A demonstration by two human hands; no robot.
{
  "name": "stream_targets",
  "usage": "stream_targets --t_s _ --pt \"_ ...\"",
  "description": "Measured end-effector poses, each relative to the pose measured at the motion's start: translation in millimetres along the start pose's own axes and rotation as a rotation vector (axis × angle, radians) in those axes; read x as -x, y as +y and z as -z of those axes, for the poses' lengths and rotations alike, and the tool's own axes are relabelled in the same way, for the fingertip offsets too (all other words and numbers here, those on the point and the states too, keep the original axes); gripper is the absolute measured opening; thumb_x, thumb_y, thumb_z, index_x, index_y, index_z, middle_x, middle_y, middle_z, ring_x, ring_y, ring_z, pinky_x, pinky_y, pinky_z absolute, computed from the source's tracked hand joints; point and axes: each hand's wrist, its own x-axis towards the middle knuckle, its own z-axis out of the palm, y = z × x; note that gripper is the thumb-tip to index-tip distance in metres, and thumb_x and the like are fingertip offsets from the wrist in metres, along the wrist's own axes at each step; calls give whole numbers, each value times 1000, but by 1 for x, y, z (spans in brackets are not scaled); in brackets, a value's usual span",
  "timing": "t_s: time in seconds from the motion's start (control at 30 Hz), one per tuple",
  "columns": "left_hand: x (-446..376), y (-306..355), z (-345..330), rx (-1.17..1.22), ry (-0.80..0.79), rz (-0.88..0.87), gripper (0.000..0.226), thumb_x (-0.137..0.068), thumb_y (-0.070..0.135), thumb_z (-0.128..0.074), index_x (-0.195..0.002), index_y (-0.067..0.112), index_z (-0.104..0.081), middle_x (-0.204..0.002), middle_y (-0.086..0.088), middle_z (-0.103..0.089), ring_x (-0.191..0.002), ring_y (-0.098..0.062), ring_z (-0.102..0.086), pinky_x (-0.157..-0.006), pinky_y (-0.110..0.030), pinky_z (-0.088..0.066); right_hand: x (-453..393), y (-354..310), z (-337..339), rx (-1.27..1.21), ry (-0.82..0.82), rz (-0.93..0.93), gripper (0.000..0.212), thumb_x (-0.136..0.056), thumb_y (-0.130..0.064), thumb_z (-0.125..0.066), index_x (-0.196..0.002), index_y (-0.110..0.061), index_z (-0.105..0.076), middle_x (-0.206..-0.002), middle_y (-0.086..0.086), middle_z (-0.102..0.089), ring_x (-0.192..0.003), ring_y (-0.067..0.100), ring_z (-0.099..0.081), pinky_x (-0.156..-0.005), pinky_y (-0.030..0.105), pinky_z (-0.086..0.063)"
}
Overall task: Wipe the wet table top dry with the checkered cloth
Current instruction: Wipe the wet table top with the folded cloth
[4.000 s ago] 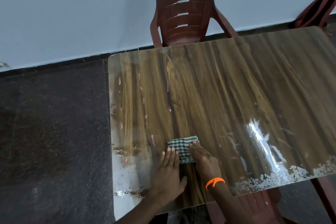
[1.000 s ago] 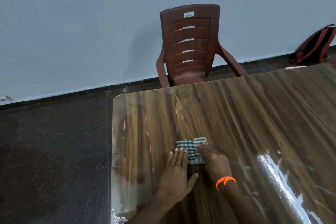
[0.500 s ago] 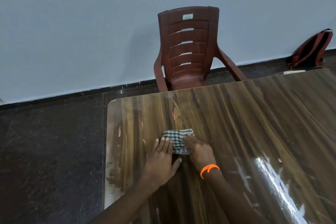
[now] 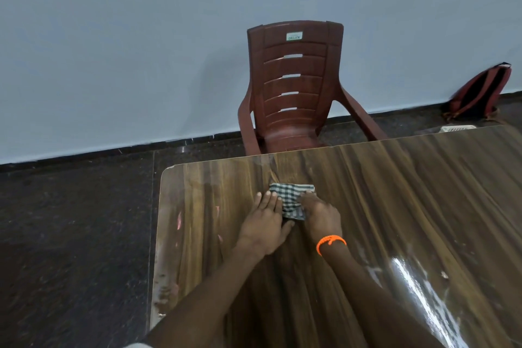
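A folded green-and-white checkered cloth (image 4: 291,198) lies on the glossy wood-grain table top (image 4: 395,192), near its far edge. My left hand (image 4: 265,222) lies flat beside the cloth, its straight fingers pressing the cloth's left edge. My right hand (image 4: 320,216), with an orange band at the wrist, presses down on the cloth's right side, and its fingertips are hidden against the fabric. Wet streaks shine on the table at the right (image 4: 418,291).
A maroon plastic armchair (image 4: 293,87) stands against the wall just beyond the table's far edge. A red backpack (image 4: 477,96) leans on the wall at the right. Dark stone floor (image 4: 76,234) lies left of the table's left edge.
Both hands have pushed the cloth away from me toward the table's far edge. The view has tilted up, showing more wall and chair.
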Motion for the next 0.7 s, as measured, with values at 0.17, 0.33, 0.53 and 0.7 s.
stream_targets --t_s 0.17,0.33,0.53,0.7 --pt "37 -19 -8 47 29 24 79 -103 59 -18 -158 3 -20 -165 -17 -19 -155 -26 -9 -126 -44 -1 12 -12 -18 -69 -52 93 34 -77 -6 -68 -104 -25 -71 -119 -6 -66 -114 13 -59 -81 33 -56" --pt "52 7 -20 96 37 -8 83 -102 63 -18 -158 2 -22 -164 -19 -22 -155 -28 -10 -126 -46 -5 28 12 -6 -22 -73 117 36 -80 -11 -65 -109 -31 -69 -125 -14 -62 -120 5 -53 -85 29 -54" --pt "-27 4 -2 53 52 -51 84 -101 61 -17 -156 -1 -25 -163 -21 -26 -154 -30 -16 -126 -46 -4 -25 22 3 -6 19 -102 35 -82 -9 -63 -107 -32 -69 -121 -11 -65 -104 19 -64 -77 33 -53" --pt "-81 -28 15 -2 60 -40 78 -104 58 -23 -157 1 -23 -165 -18 -22 -154 -29 -13 -126 -45 -1 -80 13 -7 -12 40 -163 31 -85 -13 -57 -106 -33 -69 -114 -6 -68 -93 30 -66 -74 35 -51"
